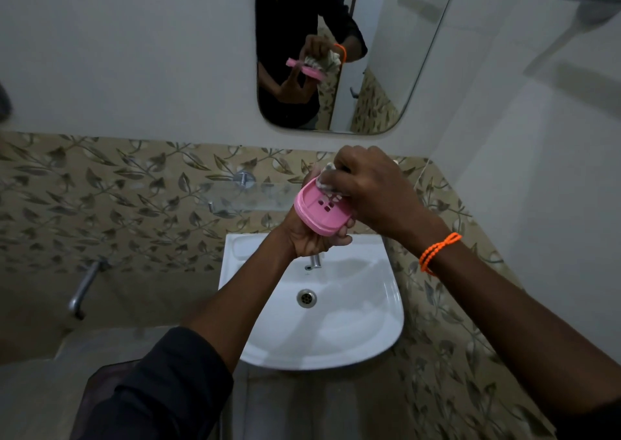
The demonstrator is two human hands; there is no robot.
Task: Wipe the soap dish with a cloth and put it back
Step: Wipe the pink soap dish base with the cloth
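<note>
White basin (376,332) under a rounded wall mirror (379,69), drain (306,297) centred, small tap (315,260) at its back. Glass shelf (248,197) on leaf-pattern tiles (111,197). Second tap (84,288) left, low.

I can see my two hands: my left hand (311,238) and my right hand (373,191). I count one pink soap dish (317,209) and one white cloth (327,179). There is one white sink (376,305) with one drain hole (306,297) in it. I count one mirror (379,53) on the wall (it shows my hands a second time, but I only count them once). There is one orange band (437,252) on my wrist. I count one tap (84,286) on the wall to the left.
</note>
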